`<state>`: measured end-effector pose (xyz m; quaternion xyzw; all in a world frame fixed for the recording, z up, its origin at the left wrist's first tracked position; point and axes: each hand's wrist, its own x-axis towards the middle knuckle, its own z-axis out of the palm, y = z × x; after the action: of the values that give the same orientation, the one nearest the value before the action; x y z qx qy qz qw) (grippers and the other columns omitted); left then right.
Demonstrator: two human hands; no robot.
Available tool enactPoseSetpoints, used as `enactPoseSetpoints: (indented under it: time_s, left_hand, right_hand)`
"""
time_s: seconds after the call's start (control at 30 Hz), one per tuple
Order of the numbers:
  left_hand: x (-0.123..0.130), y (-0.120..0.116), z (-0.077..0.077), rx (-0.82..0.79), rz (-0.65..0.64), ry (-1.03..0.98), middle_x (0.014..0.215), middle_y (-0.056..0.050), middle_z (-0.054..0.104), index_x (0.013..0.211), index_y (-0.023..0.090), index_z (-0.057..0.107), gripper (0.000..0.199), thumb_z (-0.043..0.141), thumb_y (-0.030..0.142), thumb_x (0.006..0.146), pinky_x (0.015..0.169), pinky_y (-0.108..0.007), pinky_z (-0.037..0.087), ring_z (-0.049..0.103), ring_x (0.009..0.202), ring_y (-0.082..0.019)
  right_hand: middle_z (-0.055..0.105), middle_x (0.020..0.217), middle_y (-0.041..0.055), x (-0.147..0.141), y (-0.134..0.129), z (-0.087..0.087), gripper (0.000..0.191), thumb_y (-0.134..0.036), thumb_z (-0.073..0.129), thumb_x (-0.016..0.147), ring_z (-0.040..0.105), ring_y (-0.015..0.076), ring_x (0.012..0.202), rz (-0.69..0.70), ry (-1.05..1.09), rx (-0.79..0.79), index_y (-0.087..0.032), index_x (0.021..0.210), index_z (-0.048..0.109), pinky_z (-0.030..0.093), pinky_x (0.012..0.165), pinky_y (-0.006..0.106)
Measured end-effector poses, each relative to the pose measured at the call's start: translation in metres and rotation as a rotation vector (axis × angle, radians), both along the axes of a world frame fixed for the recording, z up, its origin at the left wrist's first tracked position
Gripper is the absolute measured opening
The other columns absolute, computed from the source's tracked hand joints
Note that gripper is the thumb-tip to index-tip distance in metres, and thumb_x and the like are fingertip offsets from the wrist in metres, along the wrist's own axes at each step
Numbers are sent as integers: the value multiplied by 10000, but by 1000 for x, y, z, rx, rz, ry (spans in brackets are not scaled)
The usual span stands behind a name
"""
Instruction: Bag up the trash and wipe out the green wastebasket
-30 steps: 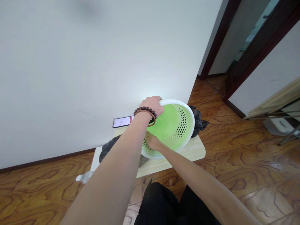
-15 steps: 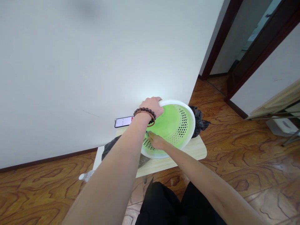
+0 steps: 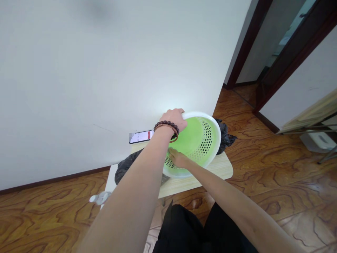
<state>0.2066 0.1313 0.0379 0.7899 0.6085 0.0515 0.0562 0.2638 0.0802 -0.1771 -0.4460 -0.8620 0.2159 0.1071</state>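
A white-rimmed green plastic drain basket [image 3: 193,135] with rows of holes is held tilted over a small wooden-topped table [image 3: 218,168]. My left hand [image 3: 175,117], with a beaded bracelet on its wrist, is closed around the rim at the far left side. Inside the basket, low on the left, my right hand [image 3: 177,157] presses its bunched fingers against the perforated wall. A little of something pale shows at those fingertips, too small and blurred to name. My left forearm hides part of the basket's left edge.
Behind the table rises a white wall [image 3: 118,70]. A phone [image 3: 141,137] leans against it. Black plastic bags [image 3: 126,167] lie left of the basket, and another black bag [image 3: 225,135] lies right. A clear bottle [image 3: 100,198] with a white cap stands at the left table edge.
The basket and my left hand have shifted slightly right. My right hand has moved a little along the inner wall, and the pale thing at its fingertips shows less.
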Motion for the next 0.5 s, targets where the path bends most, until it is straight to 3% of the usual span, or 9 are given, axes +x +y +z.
enactPoseSetpoints:
  time_s: [0.1,0.17,0.37,0.43,0.5]
  left_hand:
    - [0,-1,1,2,-7,1,893,-37,629,1110,325,534,438,440,257,687,685,-304,460,586,793,-202]
    - [1,-1,2,2,-13,-4,900,-39,628,1115,323,530,441,438,262,688,678,-304,463,587,793,-204]
    - [3,-4,7,-22,27,17,899,-36,625,1116,312,533,450,442,249,680,696,-289,457,578,803,-191]
    - [2,-5,9,-16,23,16,870,-36,626,1079,317,555,420,441,250,680,681,-297,457,578,782,-195]
    - [1,-6,9,-9,20,7,861,-39,627,1069,323,560,414,445,248,678,668,-303,457,577,771,-198]
  right_hand:
    - [335,1336,204,29,-1,-4,459,-217,238,882,240,227,1268,-117,-214,5,6,1265,359,210,1030,387]
    - [315,1327,253,31,1,-4,487,-247,222,889,239,269,1265,-176,-261,-9,43,1260,346,214,1012,448]
    - [375,1319,168,-18,2,0,399,-143,240,865,290,217,1244,67,-120,94,-68,1199,445,260,1008,397]
    - [383,1312,173,-11,0,0,402,-128,244,857,304,221,1237,50,-103,90,-65,1200,444,281,996,398]
    - [380,1312,183,8,0,0,412,-149,277,849,302,235,1238,-68,-171,31,-58,1223,424,269,999,410]
